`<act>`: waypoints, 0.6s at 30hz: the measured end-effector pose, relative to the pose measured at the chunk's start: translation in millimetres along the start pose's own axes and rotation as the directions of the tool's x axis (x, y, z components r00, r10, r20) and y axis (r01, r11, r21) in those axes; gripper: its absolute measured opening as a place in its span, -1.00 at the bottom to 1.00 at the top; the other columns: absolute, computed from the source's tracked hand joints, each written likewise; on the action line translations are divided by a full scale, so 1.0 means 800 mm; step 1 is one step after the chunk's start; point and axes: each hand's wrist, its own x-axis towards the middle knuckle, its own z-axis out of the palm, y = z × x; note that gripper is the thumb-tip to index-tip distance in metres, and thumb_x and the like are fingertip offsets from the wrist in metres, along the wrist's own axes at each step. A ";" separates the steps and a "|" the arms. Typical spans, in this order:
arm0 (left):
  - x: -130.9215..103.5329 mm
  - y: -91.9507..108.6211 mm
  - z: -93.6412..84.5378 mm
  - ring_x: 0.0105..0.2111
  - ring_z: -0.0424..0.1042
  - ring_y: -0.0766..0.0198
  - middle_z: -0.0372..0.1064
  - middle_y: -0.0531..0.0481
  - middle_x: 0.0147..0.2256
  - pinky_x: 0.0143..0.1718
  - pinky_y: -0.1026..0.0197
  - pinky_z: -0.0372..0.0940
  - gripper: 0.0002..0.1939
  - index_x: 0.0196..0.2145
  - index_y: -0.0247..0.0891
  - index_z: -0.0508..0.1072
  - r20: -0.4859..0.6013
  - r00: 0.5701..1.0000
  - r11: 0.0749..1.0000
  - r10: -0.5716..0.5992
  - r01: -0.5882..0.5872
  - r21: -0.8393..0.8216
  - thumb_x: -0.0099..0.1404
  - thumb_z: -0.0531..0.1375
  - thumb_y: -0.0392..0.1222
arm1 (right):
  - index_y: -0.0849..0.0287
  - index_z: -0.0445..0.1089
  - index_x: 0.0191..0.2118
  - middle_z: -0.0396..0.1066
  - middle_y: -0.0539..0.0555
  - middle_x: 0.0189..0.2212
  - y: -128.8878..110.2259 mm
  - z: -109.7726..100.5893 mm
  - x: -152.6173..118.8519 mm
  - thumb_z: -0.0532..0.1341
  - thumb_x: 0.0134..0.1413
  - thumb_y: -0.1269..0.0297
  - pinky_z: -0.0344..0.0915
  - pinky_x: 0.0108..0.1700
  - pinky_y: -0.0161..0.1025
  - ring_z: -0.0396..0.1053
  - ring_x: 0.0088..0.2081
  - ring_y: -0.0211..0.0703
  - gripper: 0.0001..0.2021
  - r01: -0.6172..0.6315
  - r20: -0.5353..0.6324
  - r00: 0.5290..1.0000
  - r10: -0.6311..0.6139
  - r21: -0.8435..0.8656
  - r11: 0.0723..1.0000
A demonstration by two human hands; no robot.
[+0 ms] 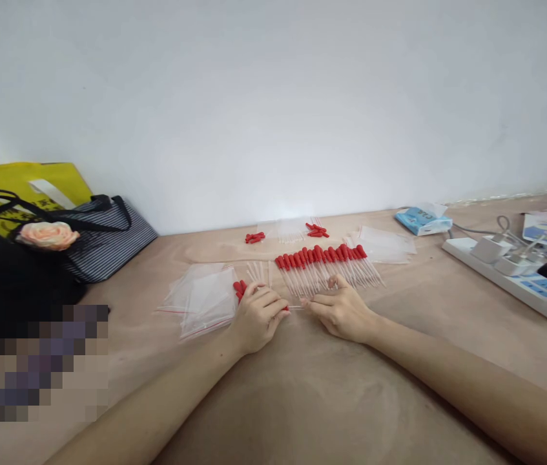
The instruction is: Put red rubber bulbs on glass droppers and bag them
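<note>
The wooden tabletop (pixel 263 400) carries a striped bag (pixel 113 232) at the left, a white power strip (pixel 500 274) at the right and, between them, the work area. Clear plastic bags lie in overlapping stacks, the left stack (pixel 208 297) beside the left forearm and the right stack (pixel 384 244) toward the wall. A slanting row of red-topped droppers (pixel 318 254) lies just beyond the hands, red ends toward the wall. The left hand (pixel 261 316) is curled, thumb and fingers nearly closed about a red bulb (pixel 287 309); the right hand (pixel 343 313) is loosely bent, its fingertips pinched at the far end of a clear tube (pixel 296 308). The tube lies level between the hands, low over the tabletop; whether it is seated in the bulb cannot be told. Loose tubes (pixel 259 272) and loose bulbs (pixel 239 289) lie just beyond the left hand. The tube is probably very light, smooth and rather slippery, apt to bend or crack if squeezed sideways, and best held near its end; the bulb appears soft, rubbery and grippy, best taken around its body.
</note>
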 end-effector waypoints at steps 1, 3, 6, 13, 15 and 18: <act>0.000 0.000 0.000 -0.42 0.30 0.30 0.40 0.03 -0.47 -0.12 0.09 0.05 -0.83 -0.39 -0.25 0.39 0.008 1.000 1.000 0.002 -0.002 0.003 0.24 0.01 -0.26 | 0.25 0.35 -0.28 0.37 -0.05 -0.59 0.000 0.000 0.000 -0.04 0.05 0.52 -0.04 -0.23 -0.16 0.16 -0.60 -0.35 -0.76 0.008 0.001 1.000 -0.008 -0.014 1.000; 0.000 0.000 0.000 -0.42 0.30 0.29 0.39 0.02 -0.47 -0.13 0.08 0.05 -0.83 -0.40 -0.25 0.38 0.015 1.000 1.000 0.000 0.000 0.006 0.24 0.00 -0.26 | 0.24 0.34 -0.27 0.37 -0.04 -0.58 0.001 0.001 0.001 -0.05 0.05 0.52 -0.04 -0.24 -0.17 0.15 -0.60 -0.35 -0.75 0.023 -0.007 1.000 -0.023 -0.029 0.999; 0.000 0.000 -0.001 -0.43 0.30 0.29 0.39 0.00 -0.46 -0.14 0.09 0.07 -0.83 -0.38 -0.26 0.37 0.015 1.000 1.000 0.020 -0.019 -0.007 0.24 -0.01 -0.27 | 0.22 0.33 -0.26 0.38 -0.04 -0.55 0.001 0.002 0.001 -0.07 0.06 0.53 -0.04 -0.27 -0.18 0.16 -0.59 -0.35 -0.73 0.059 -0.039 0.997 -0.061 -0.045 0.997; 0.002 0.001 -0.002 -0.43 0.31 0.30 0.39 0.02 -0.47 -0.12 0.08 0.05 -0.82 -0.39 -0.24 0.37 0.023 0.999 0.999 0.033 -0.032 -0.007 0.24 -0.02 -0.26 | 0.23 0.32 -0.25 0.37 -0.02 -0.53 -0.005 0.003 0.001 -0.08 0.09 0.52 -0.06 -0.35 -0.19 0.18 -0.56 -0.33 -0.74 0.065 -0.036 0.997 -0.068 -0.071 0.995; 0.002 0.002 -0.002 -0.44 0.30 0.31 0.39 0.03 -0.48 -0.11 0.08 0.04 -0.81 -0.41 -0.24 0.37 0.013 1.000 1.000 0.017 -0.018 0.003 0.24 -0.03 -0.26 | 0.25 0.33 -0.24 0.35 -0.02 -0.56 -0.007 0.004 0.003 -0.08 0.06 0.53 -0.07 -0.36 -0.19 0.16 -0.58 -0.33 -0.73 0.051 -0.046 0.998 -0.053 -0.051 0.997; 0.002 0.002 -0.003 -0.45 0.30 0.31 0.38 0.04 -0.49 -0.09 0.07 0.02 -0.81 -0.43 -0.25 0.36 0.009 1.000 0.999 0.030 -0.030 0.019 0.24 -0.02 -0.25 | 0.27 0.34 -0.27 0.31 -0.02 -0.60 -0.010 0.004 0.007 -0.07 0.02 0.54 -0.07 -0.38 -0.19 0.11 -0.60 -0.32 -0.73 0.036 -0.084 0.996 -0.038 -0.019 0.999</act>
